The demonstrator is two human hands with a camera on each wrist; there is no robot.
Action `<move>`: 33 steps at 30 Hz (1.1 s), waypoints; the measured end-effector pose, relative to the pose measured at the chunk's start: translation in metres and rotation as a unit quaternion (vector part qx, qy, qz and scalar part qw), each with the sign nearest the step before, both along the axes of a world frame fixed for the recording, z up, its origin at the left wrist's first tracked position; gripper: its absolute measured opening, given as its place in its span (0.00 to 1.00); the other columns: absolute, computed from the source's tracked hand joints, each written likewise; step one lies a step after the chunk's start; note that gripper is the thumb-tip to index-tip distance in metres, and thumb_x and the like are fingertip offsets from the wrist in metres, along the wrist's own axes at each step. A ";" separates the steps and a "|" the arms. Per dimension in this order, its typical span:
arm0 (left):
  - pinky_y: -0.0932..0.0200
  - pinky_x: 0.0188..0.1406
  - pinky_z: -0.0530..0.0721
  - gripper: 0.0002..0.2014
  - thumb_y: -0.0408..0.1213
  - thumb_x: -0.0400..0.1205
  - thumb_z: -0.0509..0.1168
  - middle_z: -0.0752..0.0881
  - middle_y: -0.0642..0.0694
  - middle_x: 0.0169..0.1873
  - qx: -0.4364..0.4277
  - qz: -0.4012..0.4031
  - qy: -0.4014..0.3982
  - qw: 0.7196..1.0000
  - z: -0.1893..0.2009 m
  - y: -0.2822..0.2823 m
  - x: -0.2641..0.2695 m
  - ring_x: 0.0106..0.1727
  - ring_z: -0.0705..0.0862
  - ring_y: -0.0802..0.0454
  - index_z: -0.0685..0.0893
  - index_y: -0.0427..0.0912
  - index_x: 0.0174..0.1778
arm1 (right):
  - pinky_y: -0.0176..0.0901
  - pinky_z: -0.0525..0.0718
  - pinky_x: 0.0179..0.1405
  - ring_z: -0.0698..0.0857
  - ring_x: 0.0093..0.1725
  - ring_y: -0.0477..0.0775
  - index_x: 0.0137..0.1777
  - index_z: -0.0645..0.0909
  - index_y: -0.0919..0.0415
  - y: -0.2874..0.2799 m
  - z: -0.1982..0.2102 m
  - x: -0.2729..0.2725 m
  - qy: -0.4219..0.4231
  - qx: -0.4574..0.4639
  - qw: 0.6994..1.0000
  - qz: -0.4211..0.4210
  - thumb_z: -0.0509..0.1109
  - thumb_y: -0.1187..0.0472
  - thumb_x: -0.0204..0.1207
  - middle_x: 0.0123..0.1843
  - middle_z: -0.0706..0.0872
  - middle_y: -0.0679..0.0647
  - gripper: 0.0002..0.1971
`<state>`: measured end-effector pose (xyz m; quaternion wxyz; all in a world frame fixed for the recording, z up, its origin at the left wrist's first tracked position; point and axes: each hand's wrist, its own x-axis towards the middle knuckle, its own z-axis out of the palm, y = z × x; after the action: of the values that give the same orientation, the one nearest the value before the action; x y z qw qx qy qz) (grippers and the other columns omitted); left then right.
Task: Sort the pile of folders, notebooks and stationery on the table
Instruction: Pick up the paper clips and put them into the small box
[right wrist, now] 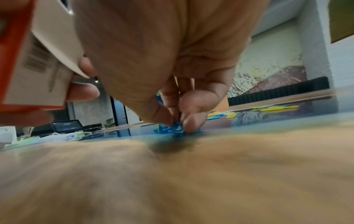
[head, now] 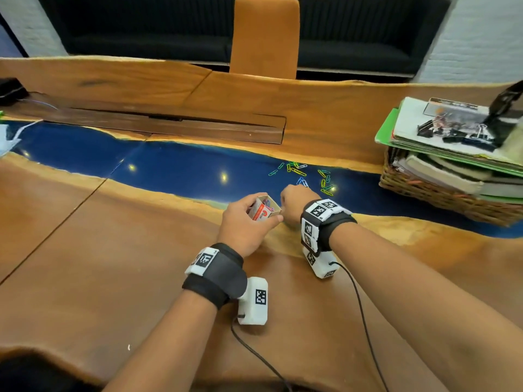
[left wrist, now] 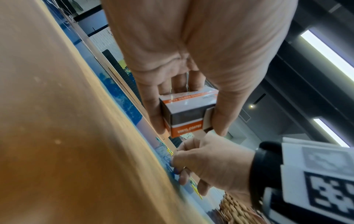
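Observation:
My left hand (head: 249, 219) grips a small open paper clip box (head: 263, 208), white with orange bands (left wrist: 186, 112), just above the table; a few clips lie inside it. To its right, my right hand (head: 294, 203) reaches down to the blue resin strip, where thumb and fingertip pinch blue paper clips (right wrist: 172, 128) against the surface. Several more coloured paper clips (head: 308, 176) lie scattered on the blue strip beyond the right hand, yellow ones (right wrist: 275, 107) among them.
A wicker basket (head: 430, 193) at the right holds books, topped by green folders (head: 396, 131) with binder clips (head: 452, 131). An orange chair back (head: 266, 38) stands past the table's far edge. White and green things (right wrist: 57, 136) lie at the far left.

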<state>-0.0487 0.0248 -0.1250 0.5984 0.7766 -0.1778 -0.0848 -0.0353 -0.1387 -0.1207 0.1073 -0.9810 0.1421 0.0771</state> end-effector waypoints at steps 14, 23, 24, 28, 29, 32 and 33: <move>0.55 0.57 0.87 0.29 0.49 0.63 0.82 0.90 0.52 0.49 0.029 -0.110 0.007 0.994 -0.012 -0.036 -0.043 0.50 0.88 0.55 0.86 0.51 0.61 | 0.50 0.89 0.31 0.84 0.29 0.53 0.58 0.86 0.53 -0.019 0.024 -0.125 -0.327 0.407 0.848 -0.092 0.66 0.74 0.74 0.33 0.82 0.55 0.20; 0.62 0.52 0.86 0.25 0.42 0.69 0.82 0.90 0.52 0.49 0.032 -0.119 -0.017 0.992 -0.006 -0.028 -0.046 0.50 0.88 0.57 0.86 0.49 0.62 | 0.49 0.90 0.36 0.86 0.36 0.53 0.41 0.86 0.58 -0.010 0.021 -0.138 -0.344 0.401 0.846 -0.077 0.74 0.71 0.74 0.37 0.87 0.51 0.07; 0.63 0.51 0.86 0.25 0.41 0.68 0.82 0.90 0.51 0.48 0.027 -0.116 -0.017 0.993 -0.006 -0.027 -0.045 0.49 0.88 0.57 0.87 0.48 0.62 | 0.51 0.90 0.36 0.86 0.37 0.56 0.41 0.85 0.58 -0.010 0.020 -0.137 -0.342 0.395 0.849 -0.081 0.75 0.70 0.73 0.36 0.86 0.52 0.06; 0.69 0.48 0.83 0.25 0.38 0.69 0.82 0.90 0.51 0.48 0.026 -0.110 -0.018 0.993 -0.004 -0.028 -0.044 0.47 0.88 0.59 0.86 0.46 0.62 | 0.48 0.86 0.29 0.85 0.32 0.58 0.38 0.84 0.62 -0.010 0.016 -0.136 -0.330 0.379 0.858 -0.101 0.79 0.68 0.71 0.33 0.87 0.58 0.06; 0.70 0.48 0.83 0.24 0.38 0.69 0.82 0.90 0.51 0.48 0.030 -0.111 -0.019 0.993 -0.005 -0.028 -0.045 0.47 0.88 0.59 0.86 0.46 0.61 | 0.45 0.85 0.28 0.84 0.30 0.54 0.38 0.85 0.63 -0.010 0.016 -0.136 -0.331 0.381 0.857 -0.103 0.79 0.68 0.71 0.32 0.87 0.57 0.05; 0.71 0.48 0.82 0.24 0.39 0.69 0.82 0.90 0.52 0.48 0.041 -0.112 -0.023 0.993 -0.005 -0.027 -0.045 0.47 0.87 0.60 0.86 0.47 0.62 | 0.43 0.85 0.29 0.82 0.29 0.46 0.40 0.89 0.63 -0.012 0.017 -0.136 -0.341 0.375 0.855 -0.107 0.78 0.66 0.72 0.30 0.86 0.51 0.02; 0.70 0.48 0.82 0.24 0.40 0.69 0.82 0.90 0.52 0.49 0.046 -0.113 -0.025 0.992 -0.006 -0.027 -0.045 0.47 0.87 0.61 0.86 0.47 0.62 | 0.42 0.85 0.30 0.82 0.30 0.44 0.40 0.89 0.62 -0.013 0.016 -0.135 -0.344 0.366 0.858 -0.108 0.79 0.65 0.72 0.31 0.86 0.50 0.02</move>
<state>-0.0937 -0.0020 -0.1307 0.5437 0.7804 -0.2748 -0.1406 -0.1707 -0.1512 -0.1043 0.5079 -0.8138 0.1628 -0.2306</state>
